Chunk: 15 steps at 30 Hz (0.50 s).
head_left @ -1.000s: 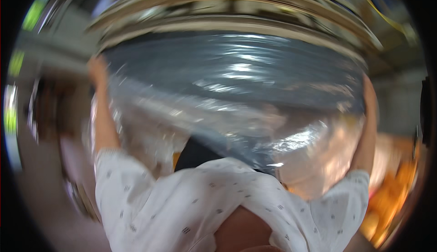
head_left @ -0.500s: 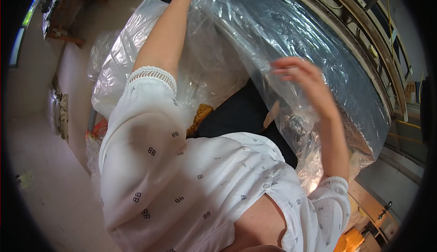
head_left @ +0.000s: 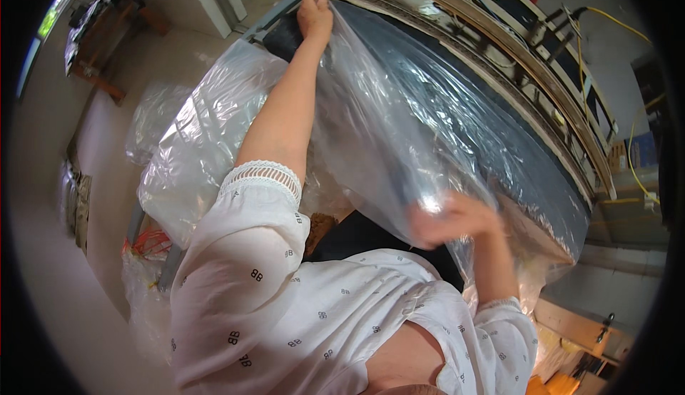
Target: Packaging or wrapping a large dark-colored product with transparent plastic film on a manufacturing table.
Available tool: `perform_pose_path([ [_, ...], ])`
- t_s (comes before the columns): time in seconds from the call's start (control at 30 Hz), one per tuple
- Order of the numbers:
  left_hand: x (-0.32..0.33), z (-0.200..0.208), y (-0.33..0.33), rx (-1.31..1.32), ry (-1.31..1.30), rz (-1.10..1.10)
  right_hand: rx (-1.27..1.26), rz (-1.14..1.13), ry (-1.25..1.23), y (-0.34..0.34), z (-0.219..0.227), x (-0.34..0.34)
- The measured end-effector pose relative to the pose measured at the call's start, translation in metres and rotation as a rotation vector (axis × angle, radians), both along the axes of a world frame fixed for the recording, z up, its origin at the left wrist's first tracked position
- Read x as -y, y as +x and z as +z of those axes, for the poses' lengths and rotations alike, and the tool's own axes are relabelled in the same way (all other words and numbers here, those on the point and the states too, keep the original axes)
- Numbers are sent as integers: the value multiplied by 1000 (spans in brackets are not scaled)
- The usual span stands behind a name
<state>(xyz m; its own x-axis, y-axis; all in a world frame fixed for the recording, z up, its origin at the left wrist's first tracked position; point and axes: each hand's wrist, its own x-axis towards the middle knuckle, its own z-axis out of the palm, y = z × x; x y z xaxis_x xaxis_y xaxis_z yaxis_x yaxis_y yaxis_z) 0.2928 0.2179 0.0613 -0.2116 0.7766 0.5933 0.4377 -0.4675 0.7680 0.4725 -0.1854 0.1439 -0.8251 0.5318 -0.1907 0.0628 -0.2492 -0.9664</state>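
A clear, shiny plastic sheet (head_left: 378,117) lies over a dark grey surface (head_left: 535,174) in front of me. At the far left corner my left hand (head_left: 315,18) is closed, gripping the sheet's edge with the arm stretched out. My right hand (head_left: 457,220) is nearer my body, blurred by motion. Its fingers are curled at the sheet's near edge, and the plastic runs taut and folded toward them. More loose clear plastic (head_left: 203,120) hangs left of my left arm.
Behind the sheet runs a long machine frame (head_left: 499,45) with rails and a yellow cable (head_left: 617,22). A wooden stand (head_left: 107,38) is at the far left. Red stringy material (head_left: 150,244) lies low on the left. Orange things (head_left: 560,383) sit at the lower right.
My right hand has come down and left, nearer my body, onto the plastic. The sheet's near edge now stretches across to it. My left hand shows fully at the far corner.
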Motion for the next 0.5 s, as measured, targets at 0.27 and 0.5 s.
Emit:
perform_pose_path([
  [0.27,-2,8,9,-104,-31,-23,-403,-1608,529,186,87,259],
  [0.5,-32,-10,2,-181,109,24,259,-2214,861,256,116,497],
])
